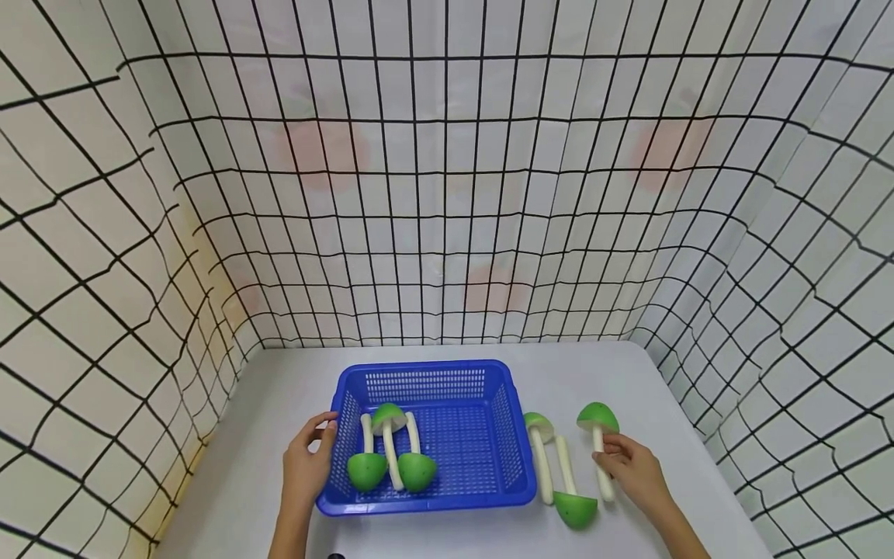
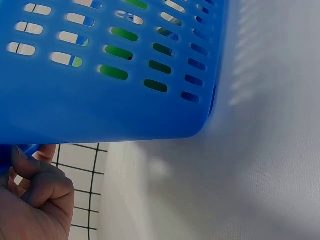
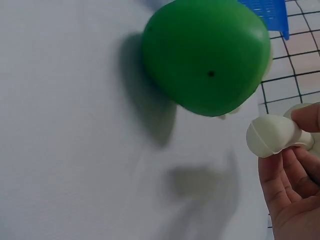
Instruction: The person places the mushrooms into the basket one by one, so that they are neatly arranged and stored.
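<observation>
My left hand (image 1: 306,464) grips the left rim of a blue plastic basket (image 1: 426,509); in the left wrist view, thumb and curled fingers (image 2: 52,192) are at the rim. Between the thumb and fingers of my right hand (image 1: 634,470) is the white stem of a green-capped toy mushroom (image 1: 597,416), its cap pointing away from me. The right wrist view shows the stem's rounded end (image 3: 265,136) close up. Three similar mushrooms lie in the basket's left half: a left one (image 1: 367,471), a middle one (image 1: 388,414) and a right one (image 1: 417,473).
Right of the basket lie two more mushrooms on the white table (image 1: 279,388): one (image 1: 542,470) against the basket's side, another (image 1: 576,510) with its cap nearer me. White walls with a black grid (image 1: 447,194) enclose the back and sides. A small dark object (image 1: 336,556) shows at the bottom edge.
</observation>
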`<action>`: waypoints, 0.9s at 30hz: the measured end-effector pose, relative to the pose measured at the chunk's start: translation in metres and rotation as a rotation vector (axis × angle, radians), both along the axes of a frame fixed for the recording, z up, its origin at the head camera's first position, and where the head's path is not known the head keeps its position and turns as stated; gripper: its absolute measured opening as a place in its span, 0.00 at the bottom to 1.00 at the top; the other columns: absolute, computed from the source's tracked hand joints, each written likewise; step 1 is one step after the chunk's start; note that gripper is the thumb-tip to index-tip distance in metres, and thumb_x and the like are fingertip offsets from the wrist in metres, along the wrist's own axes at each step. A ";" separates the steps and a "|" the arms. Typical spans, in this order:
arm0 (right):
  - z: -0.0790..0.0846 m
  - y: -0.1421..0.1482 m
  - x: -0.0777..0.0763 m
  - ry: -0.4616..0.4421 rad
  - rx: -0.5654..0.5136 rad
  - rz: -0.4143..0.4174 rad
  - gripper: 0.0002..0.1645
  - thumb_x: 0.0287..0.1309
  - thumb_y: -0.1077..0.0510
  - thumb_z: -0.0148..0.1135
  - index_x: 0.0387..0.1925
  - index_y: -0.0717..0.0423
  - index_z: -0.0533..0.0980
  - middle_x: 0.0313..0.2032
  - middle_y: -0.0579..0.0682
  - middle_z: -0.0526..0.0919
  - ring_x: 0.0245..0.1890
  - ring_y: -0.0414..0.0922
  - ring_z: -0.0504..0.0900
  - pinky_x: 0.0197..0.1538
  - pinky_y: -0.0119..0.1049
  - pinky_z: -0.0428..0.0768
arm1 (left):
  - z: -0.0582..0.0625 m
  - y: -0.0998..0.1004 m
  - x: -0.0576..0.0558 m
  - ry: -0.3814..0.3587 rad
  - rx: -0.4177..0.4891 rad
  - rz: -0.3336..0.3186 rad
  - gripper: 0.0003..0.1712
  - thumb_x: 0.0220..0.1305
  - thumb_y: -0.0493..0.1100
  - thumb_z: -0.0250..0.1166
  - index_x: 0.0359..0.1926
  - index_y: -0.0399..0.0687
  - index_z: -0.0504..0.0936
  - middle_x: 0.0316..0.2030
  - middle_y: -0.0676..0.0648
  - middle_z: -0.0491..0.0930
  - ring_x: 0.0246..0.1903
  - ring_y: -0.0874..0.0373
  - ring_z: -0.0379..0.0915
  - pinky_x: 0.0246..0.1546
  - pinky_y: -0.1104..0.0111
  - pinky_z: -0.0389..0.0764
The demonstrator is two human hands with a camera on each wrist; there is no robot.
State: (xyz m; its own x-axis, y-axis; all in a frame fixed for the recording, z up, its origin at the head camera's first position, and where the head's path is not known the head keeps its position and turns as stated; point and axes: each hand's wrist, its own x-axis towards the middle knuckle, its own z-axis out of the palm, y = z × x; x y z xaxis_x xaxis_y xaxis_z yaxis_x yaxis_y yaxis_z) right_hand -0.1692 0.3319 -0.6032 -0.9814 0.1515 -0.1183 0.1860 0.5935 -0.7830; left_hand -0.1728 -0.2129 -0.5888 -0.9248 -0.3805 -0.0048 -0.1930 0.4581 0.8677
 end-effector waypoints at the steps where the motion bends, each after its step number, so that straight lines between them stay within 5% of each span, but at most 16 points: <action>1: 0.002 -0.002 0.000 0.004 -0.015 -0.004 0.31 0.65 0.52 0.69 0.62 0.67 0.75 0.50 0.59 0.85 0.37 0.31 0.83 0.37 0.29 0.83 | 0.001 0.000 0.000 -0.005 0.002 -0.004 0.21 0.77 0.60 0.55 0.62 0.61 0.80 0.50 0.37 0.83 0.31 0.52 0.76 0.27 0.69 0.77; 27: 0.033 -0.048 -0.030 0.151 -0.181 0.033 0.28 0.63 0.55 0.71 0.61 0.65 0.76 0.49 0.60 0.84 0.35 0.31 0.82 0.37 0.30 0.84 | 0.001 -0.002 0.000 -0.010 -0.012 -0.009 0.21 0.77 0.60 0.55 0.62 0.60 0.79 0.50 0.36 0.83 0.34 0.50 0.78 0.28 0.69 0.78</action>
